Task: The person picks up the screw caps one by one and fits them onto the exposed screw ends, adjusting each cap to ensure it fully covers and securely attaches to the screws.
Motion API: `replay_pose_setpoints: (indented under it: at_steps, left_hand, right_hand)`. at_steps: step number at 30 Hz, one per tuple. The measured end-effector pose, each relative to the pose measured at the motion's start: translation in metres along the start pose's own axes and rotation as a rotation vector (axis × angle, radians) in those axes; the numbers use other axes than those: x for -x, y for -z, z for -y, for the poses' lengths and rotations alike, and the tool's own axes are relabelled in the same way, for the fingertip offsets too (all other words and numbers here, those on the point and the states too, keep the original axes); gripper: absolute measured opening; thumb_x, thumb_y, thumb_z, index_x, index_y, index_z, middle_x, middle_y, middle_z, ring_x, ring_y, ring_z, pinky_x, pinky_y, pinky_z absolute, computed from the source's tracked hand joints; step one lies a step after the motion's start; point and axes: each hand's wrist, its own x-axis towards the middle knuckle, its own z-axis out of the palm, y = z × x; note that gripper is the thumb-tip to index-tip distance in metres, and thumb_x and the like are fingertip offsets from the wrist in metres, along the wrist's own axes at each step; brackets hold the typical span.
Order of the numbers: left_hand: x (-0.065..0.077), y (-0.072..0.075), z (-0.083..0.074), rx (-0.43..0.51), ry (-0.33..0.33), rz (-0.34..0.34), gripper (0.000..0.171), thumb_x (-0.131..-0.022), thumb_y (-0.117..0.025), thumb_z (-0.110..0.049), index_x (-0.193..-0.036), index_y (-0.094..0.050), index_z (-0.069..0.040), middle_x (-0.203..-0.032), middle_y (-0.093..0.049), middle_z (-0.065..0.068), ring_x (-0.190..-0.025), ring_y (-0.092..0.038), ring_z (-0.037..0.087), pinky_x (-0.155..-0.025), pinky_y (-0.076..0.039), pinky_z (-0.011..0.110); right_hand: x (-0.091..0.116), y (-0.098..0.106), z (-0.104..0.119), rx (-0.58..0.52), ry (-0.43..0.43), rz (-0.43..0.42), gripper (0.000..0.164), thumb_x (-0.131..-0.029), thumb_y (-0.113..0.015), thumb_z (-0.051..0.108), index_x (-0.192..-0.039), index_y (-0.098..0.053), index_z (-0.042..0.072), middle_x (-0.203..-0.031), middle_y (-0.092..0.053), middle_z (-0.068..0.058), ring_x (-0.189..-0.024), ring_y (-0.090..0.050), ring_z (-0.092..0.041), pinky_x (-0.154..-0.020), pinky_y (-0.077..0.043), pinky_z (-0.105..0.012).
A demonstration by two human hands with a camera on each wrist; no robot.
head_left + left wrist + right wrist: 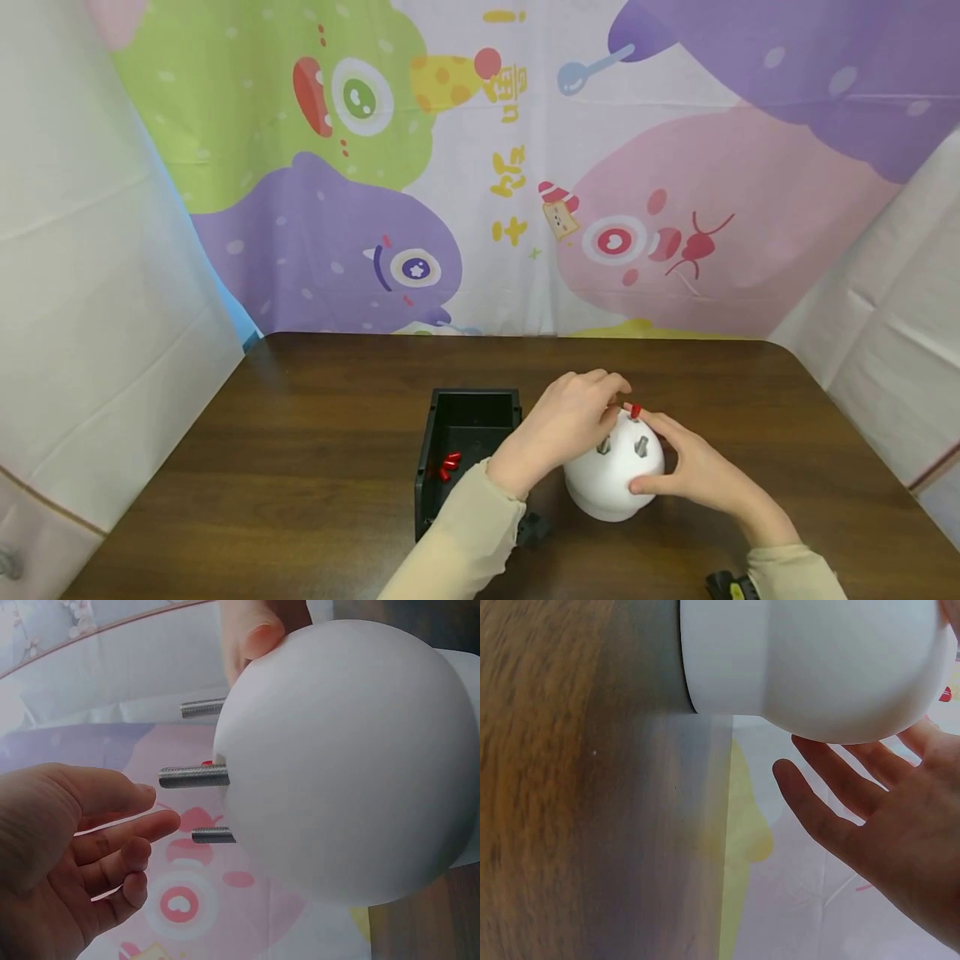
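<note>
A white ball-shaped body [611, 483] on a narrower round base stands on the table at the right. Several threaded metal studs [193, 777] stick out of its top. One at the far side carries a small red cap [635, 412]. My right hand [705, 471] holds the body from the right, thumb on the near side and fingers around the back; the right wrist view shows those fingers [829, 780] spread along it. Beside the studs, my left hand [82, 847] has loosely bent fingers with nothing between them, its fingertips close to the nearest stud.
Left of the white body is a black open tray [424, 467] with several red caps [450, 465] inside. A dark object [532, 529] lies partly behind the left sleeve. The brown wooden table [300, 467] ends at a printed cloth [510, 275] behind.
</note>
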Motion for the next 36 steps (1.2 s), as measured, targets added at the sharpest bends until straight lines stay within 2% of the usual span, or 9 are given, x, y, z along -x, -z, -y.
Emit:
replay_pose_setpoints:
  at_steps: [8,14,24,30,36]
  left_hand:
    - [0.006,0.001,0.002,0.014,0.031,-0.013,0.019,-0.085,-0.061,-0.018,-0.104,-0.064,-0.015,-0.09,-0.063,-0.005,-0.073,-0.057,0.005,-0.077,-0.046,0.022]
    - [0.012,0.002,0.005,0.007,0.04,-0.04,0.017,-0.084,-0.062,-0.017,-0.1,-0.065,-0.015,-0.089,-0.064,-0.005,-0.072,-0.057,0.005,-0.075,-0.046,0.022]
    - [0.023,0.001,0.016,0.018,0.078,-0.079,0.013,-0.083,-0.063,-0.016,-0.096,-0.066,-0.015,-0.084,-0.062,-0.006,-0.069,-0.054,0.005,-0.07,-0.046,0.021]
    - [0.03,0.002,0.024,-0.009,0.109,-0.134,0.014,-0.082,-0.064,-0.016,-0.095,-0.066,-0.014,-0.084,-0.063,-0.004,-0.068,-0.056,0.006,-0.068,-0.046,0.022]
    - [0.038,0.007,0.034,-0.016,0.147,-0.17,0.013,-0.081,-0.064,-0.014,-0.094,-0.066,-0.014,-0.08,-0.062,-0.004,-0.067,-0.056,0.007,-0.068,-0.046,0.025]
  right_hand:
    - [0.0,0.0,0.002,-0.035,0.001,0.014,0.088,-0.065,-0.078,0.039,-0.136,-0.038,0.005,-0.125,-0.05,-0.006,-0.103,-0.05,-0.012,-0.083,-0.045,-0.031]
    - [0.001,0.0,0.003,-0.015,-0.004,0.012,0.088,-0.065,-0.079,0.04,-0.137,-0.038,0.009,-0.126,-0.05,-0.006,-0.104,-0.05,-0.013,-0.082,-0.044,-0.029]
    - [0.0,0.0,0.003,0.002,-0.001,0.006,0.09,-0.065,-0.079,0.04,-0.138,-0.037,0.01,-0.127,-0.049,-0.007,-0.106,-0.05,-0.017,-0.084,-0.044,-0.038]
    - [0.0,0.0,0.001,0.013,0.014,-0.01,0.09,-0.063,-0.08,0.04,-0.136,-0.038,0.007,-0.125,-0.05,-0.006,-0.104,-0.051,-0.016,-0.084,-0.045,-0.034]
    - [0.0,-0.001,0.0,0.018,0.019,-0.02,0.09,-0.062,-0.08,0.042,-0.137,-0.039,0.01,-0.124,-0.051,-0.004,-0.106,-0.051,-0.014,-0.086,-0.043,-0.032]
